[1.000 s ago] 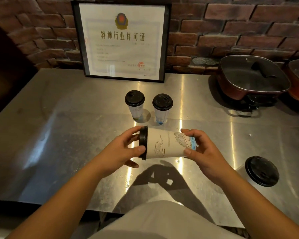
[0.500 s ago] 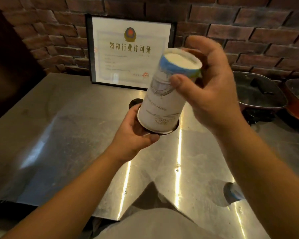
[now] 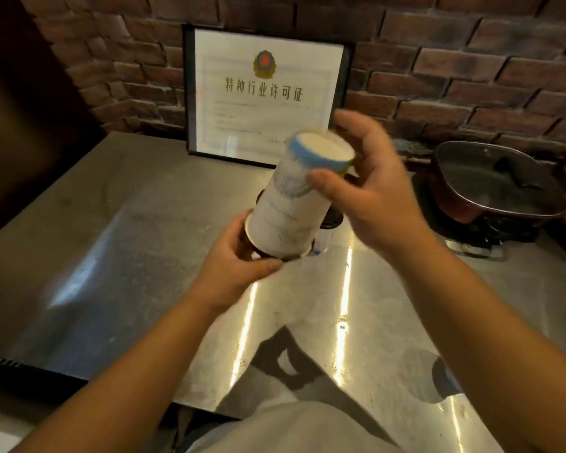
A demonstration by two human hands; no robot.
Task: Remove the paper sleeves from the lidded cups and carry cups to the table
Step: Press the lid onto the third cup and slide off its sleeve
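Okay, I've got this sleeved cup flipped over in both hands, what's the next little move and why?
Probably slide the paper sleeve up toward the cup's blue-rimmed base with the right hand. The left hand grips the lid end below, the right pinches the sleeve near the top, and the sleeve still covers the cup.

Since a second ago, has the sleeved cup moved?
Yes. The sleeved cup went from lying sideways, well below the framed certificate, to base-up, overlapping its lower edge.

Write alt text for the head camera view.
Two hands hold a sleeved paper cup upside down over a steel counter: the left hand grips its lid end, the right hand pinches near its base. A framed certificate leans on the brick wall.
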